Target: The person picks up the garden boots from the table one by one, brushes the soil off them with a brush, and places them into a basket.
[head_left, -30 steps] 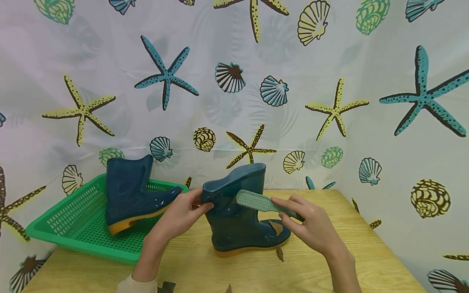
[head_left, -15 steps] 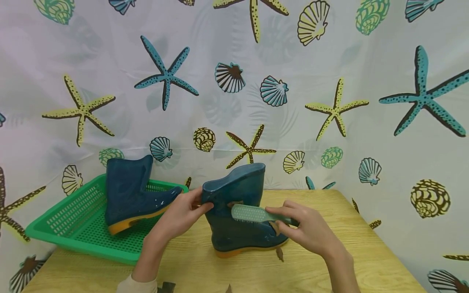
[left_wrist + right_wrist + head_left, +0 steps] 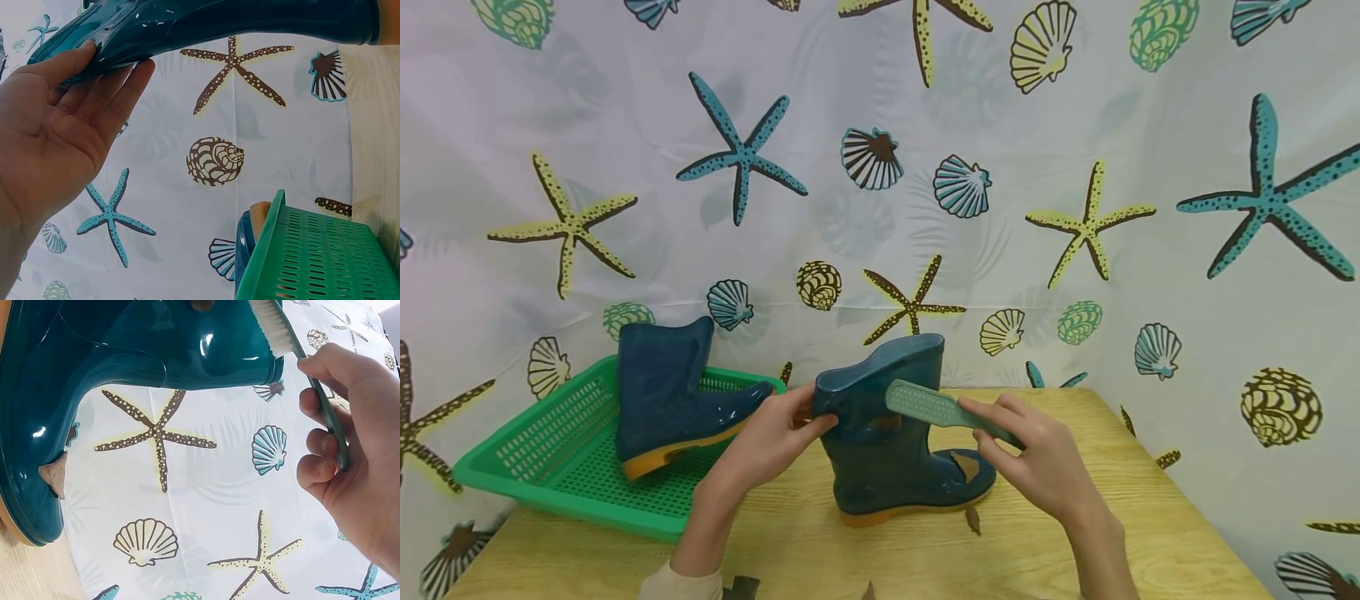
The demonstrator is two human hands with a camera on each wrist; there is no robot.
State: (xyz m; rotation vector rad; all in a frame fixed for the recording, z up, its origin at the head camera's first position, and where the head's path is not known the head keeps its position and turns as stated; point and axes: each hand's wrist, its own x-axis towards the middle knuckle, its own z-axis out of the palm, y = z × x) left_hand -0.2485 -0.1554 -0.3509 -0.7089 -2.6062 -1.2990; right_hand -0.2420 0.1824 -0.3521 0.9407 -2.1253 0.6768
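A boot (image 3: 883, 475) stands on the table (image 3: 1075, 542) between two hands.
The left hand (image 3: 775, 437) pinches its top edge, thumb outside; right of the shaft, the right hand (image 3: 1033, 454) has fingers curled round a brush (image 3: 921, 406), bristles toward the boot, though I can't tell whether they touch.

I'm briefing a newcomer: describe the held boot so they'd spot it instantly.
On the wooden table, right of the green basket, stands a blue rain boot. The left hand holds it. Unlike the other boot inside the basket, its toe bears a brown patch.
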